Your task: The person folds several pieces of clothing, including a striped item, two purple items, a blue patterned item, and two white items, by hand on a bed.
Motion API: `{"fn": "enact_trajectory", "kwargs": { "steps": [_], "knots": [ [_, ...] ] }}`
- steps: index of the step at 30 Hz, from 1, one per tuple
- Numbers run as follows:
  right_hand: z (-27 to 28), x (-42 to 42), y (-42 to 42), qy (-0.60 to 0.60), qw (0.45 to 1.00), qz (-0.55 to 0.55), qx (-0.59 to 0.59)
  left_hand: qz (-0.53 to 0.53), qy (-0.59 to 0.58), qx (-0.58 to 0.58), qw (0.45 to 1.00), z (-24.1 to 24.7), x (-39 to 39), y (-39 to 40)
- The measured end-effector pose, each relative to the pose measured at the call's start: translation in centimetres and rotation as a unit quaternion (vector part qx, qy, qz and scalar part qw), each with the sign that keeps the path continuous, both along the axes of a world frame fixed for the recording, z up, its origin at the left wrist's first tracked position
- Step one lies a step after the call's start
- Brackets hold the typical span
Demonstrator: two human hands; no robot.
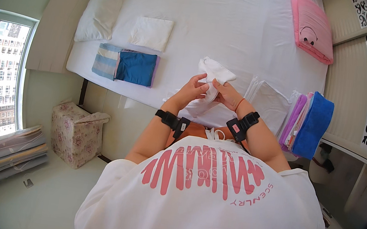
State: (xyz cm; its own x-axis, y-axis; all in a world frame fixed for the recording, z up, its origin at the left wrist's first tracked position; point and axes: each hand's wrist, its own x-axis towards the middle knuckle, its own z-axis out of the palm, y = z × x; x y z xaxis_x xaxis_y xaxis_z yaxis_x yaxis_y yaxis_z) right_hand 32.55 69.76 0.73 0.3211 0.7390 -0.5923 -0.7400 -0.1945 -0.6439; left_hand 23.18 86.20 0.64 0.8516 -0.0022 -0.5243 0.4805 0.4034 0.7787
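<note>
Both my hands are over the near edge of a bed with a white sheet (186, 44), at a bunched white cloth (216, 70). My right hand (229, 95) pinches the cloth between thumb and fingers. My left hand (193, 90) is at its left side with thumb and forefinger apart; whether it grips the cloth cannot be told. Below my hands lies thin, see-through white material (198, 109), partly hidden by them. Just right of my right hand, clear zip bags (270, 100) lie flat on the bed.
Folded towels (314, 125) stand at the bed's right edge, beneath a pink folded quilt (313, 30). To the left lie folded blue and striped cloths (136, 68), a white folded cloth (151, 33) and a pillow (105, 5). A floral-covered box (75, 136) stands on the floor.
</note>
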Motion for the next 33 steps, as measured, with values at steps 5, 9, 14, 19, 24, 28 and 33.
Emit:
{"fn": "enact_trajectory", "kwargs": {
  "steps": [5, 9, 14, 19, 24, 28, 33],
  "knots": [
    [0.2, 0.1, 1.9, -0.05, 0.998, 0.026, -0.025, 0.023, -0.008, -0.024, 0.999, 0.7, 1.5, 1.9],
    [2.5, -0.4, 1.1, -0.108, 0.99, -0.006, -0.096, 0.028, -0.027, -0.113, 0.993, 0.5, 0.2, 7.1],
    [1.5, 3.8, -5.3, -0.107, 0.941, 0.086, -0.309, -0.046, 0.032, 0.178, 0.982, 2.4, -2.2, 16.6],
    [-1.8, 9.9, -8.2, -0.174, 0.882, -0.195, -0.393, 0.047, 0.069, 0.17, 0.982, 1.1, 0.2, 24.0],
    [-5.2, 11.0, -2.4, -0.412, 0.73, -0.442, -0.318, 0.268, -0.084, 0.231, 0.931, -3.8, 4.3, 28.0],
    [-9.1, 5.8, 1.7, -0.422, 0.801, -0.225, -0.36, 0.144, -0.018, 0.351, 0.925, -7.4, 3.0, 27.6],
    [-18.2, -2.6, 4.8, -0.369, 0.859, 0.005, -0.355, -0.006, 0.165, 0.175, 0.97, -13.7, -3.0, 23.9]
  ]
}}
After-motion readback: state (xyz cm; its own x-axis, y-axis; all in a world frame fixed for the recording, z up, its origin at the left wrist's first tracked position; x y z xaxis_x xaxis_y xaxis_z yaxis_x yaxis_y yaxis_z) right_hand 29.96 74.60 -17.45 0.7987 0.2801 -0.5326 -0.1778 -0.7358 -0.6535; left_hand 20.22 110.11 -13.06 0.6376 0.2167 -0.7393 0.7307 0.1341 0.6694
